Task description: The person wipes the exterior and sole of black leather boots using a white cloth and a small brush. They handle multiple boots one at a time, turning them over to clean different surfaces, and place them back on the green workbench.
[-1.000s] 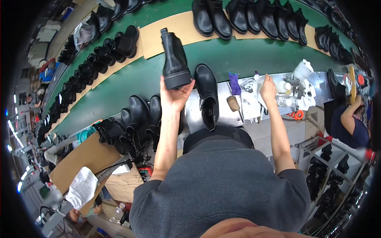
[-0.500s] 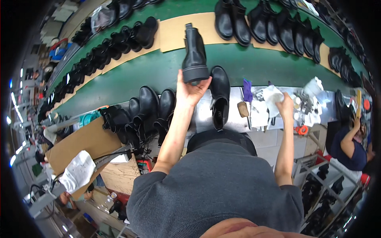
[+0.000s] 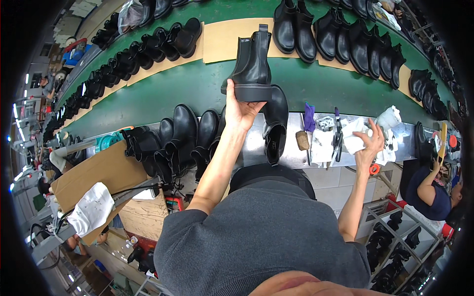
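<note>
Since the earlier frames the black ankle boot (image 3: pixel 252 64) has been lifted higher and carried out over the green conveyor belt (image 3: pixel 173 89), toward twelve o'clock of the body. It is held upright from below, its sole gripped by the left hand (image 3: pixel 239 106), fingers wrapped under the heel. This suggests the boot is being passed onward rather than worked on. The right hand (image 3: pixel 368 143), at three o'clock, is closed loosely around a white cloth (image 3: pixel 353 140) on the steel bench (image 3: pixel 296 148). A second boot (image 3: pixel 274 126) lies beside the wrist. The tools by the cloth are too small to identify, and the bench's near edge is hidden by the torso.
</note>
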`<state>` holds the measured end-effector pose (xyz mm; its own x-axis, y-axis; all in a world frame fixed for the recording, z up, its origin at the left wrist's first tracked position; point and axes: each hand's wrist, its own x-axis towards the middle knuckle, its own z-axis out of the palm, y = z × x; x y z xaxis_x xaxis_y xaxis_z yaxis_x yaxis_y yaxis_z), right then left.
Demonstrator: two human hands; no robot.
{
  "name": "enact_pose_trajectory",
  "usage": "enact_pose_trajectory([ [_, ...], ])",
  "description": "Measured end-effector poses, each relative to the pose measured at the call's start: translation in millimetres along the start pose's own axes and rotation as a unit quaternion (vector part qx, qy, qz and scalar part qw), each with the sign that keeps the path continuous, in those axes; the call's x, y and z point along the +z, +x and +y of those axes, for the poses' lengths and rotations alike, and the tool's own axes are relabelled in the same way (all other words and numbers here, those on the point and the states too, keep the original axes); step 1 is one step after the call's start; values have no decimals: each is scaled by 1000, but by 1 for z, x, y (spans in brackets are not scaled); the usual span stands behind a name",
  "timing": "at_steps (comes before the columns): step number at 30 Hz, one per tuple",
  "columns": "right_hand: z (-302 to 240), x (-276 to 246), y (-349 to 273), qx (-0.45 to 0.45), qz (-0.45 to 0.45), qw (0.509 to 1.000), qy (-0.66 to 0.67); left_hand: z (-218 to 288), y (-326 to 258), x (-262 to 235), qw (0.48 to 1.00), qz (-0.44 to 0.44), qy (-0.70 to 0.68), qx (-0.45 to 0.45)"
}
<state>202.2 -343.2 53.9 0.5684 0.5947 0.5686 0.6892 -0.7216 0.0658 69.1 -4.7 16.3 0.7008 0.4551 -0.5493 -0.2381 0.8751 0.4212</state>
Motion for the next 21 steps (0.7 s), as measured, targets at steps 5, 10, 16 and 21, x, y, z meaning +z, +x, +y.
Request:
enact_pose_trajectory([
  [5, 6, 64, -80, 339, -29, 687, 642, -6, 0, 15, 999, 39, 15, -6],
  [10, -14, 71, -72, 617, 95, 458, 633, 6, -1, -9, 1000, 9, -23, 1],
  [16, 90, 125, -82, 657, 139, 431, 603, -2, 7, 3, 999, 16, 4, -36],
  [21, 30, 134, -104, 502, 111, 632, 580, -1, 0, -1, 998, -16, -9, -52],
])
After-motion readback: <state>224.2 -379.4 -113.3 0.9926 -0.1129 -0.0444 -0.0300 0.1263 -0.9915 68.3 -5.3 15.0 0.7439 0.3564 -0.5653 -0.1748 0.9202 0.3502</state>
